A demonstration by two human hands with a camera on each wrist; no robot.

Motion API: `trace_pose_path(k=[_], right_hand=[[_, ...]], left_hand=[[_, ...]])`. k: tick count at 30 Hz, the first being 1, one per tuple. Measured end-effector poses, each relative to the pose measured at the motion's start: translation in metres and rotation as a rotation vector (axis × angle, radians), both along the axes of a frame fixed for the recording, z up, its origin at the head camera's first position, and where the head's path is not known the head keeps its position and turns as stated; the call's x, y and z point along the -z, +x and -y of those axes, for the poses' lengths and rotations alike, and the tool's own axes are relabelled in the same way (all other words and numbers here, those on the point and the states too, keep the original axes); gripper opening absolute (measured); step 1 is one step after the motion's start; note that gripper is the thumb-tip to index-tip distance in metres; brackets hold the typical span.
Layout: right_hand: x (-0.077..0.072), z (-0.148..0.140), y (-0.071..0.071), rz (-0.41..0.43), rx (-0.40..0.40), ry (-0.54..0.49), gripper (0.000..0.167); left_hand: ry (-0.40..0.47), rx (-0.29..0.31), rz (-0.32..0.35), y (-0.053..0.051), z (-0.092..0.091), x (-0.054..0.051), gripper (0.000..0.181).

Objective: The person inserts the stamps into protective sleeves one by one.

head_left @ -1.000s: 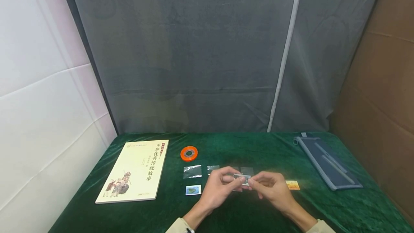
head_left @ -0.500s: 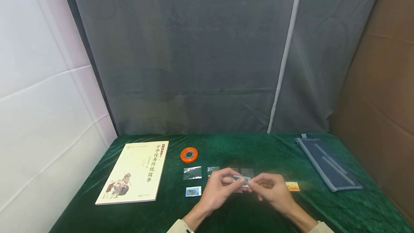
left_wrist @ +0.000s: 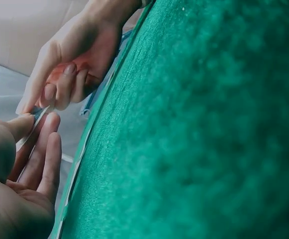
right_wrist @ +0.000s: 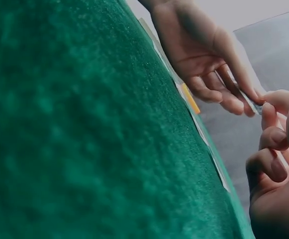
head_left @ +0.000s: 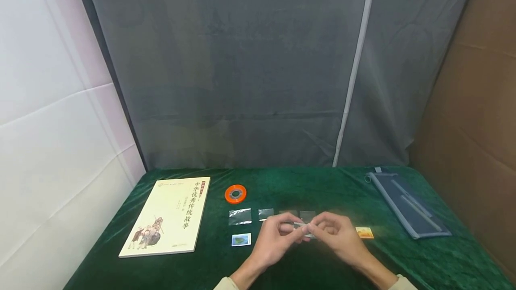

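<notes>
A small, thin card [head_left: 299,225], perhaps a stamp in a clear sleeve, is held between both hands above the green cloth. My left hand [head_left: 276,240] pinches its left side between thumb and fingers. The right hand [head_left: 339,237] pinches the right side, thumb tips close together. Fingers cover much of the card. In the left wrist view, the left hand [left_wrist: 20,174] and right hand [left_wrist: 79,59] meet at its thin edge [left_wrist: 41,115]. The right wrist view shows the left hand [right_wrist: 204,55] and right hand [right_wrist: 278,164] gripping it too.
A cream book [head_left: 167,218] lies left, beside an orange tape roll [head_left: 235,194]. Clear sleeves [head_left: 240,216] lie in a row behind the hands. One blue-green stamp [head_left: 241,240] is left of them, a yellow stamp [head_left: 364,232] right. A dark zip pouch [head_left: 409,205] lies far right.
The held card has tilted, showing less of its face, and both hands have shifted slightly. Both still pinch it.
</notes>
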State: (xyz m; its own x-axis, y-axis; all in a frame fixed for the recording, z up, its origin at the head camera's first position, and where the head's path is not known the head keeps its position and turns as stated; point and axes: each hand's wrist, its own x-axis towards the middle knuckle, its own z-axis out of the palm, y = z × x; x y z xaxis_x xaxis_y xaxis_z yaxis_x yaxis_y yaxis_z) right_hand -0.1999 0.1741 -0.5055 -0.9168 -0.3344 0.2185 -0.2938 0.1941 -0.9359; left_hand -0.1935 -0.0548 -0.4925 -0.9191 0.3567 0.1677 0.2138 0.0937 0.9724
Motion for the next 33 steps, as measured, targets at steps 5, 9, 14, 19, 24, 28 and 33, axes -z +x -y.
trace_pose_path(k=[5,9,14,19,24,28,33], right_hand=[[-0.004,-0.007,-0.001,-0.002,-0.063,0.005,0.008],[-0.011,-0.019,-0.005,-0.015,-0.083,0.045,0.008],[-0.017,-0.04,-0.013,0.009,-0.047,0.104,0.009],[-0.016,-0.058,-0.022,-0.004,-0.02,0.133,0.007],[-0.013,-0.074,-0.027,-0.048,-0.031,0.201,0.005],[-0.011,-0.082,-0.028,-0.158,-0.038,0.31,0.007],[-0.013,-0.087,-0.029,-0.261,-0.009,0.435,0.01]], left_hand=[[-0.032,0.037,-0.025,-0.002,-0.002,0.002,0.02],[-0.116,0.081,-0.074,-0.009,-0.001,-0.004,0.019],[-0.29,0.105,-0.17,-0.022,-0.006,-0.02,0.012],[-0.378,0.09,-0.235,-0.029,-0.025,-0.029,0.011],[-0.399,0.076,-0.161,-0.03,-0.045,-0.025,0.008],[-0.445,0.089,-0.087,-0.031,-0.058,-0.022,0.004],[-0.538,0.081,-0.086,-0.029,-0.074,-0.023,0.007]])
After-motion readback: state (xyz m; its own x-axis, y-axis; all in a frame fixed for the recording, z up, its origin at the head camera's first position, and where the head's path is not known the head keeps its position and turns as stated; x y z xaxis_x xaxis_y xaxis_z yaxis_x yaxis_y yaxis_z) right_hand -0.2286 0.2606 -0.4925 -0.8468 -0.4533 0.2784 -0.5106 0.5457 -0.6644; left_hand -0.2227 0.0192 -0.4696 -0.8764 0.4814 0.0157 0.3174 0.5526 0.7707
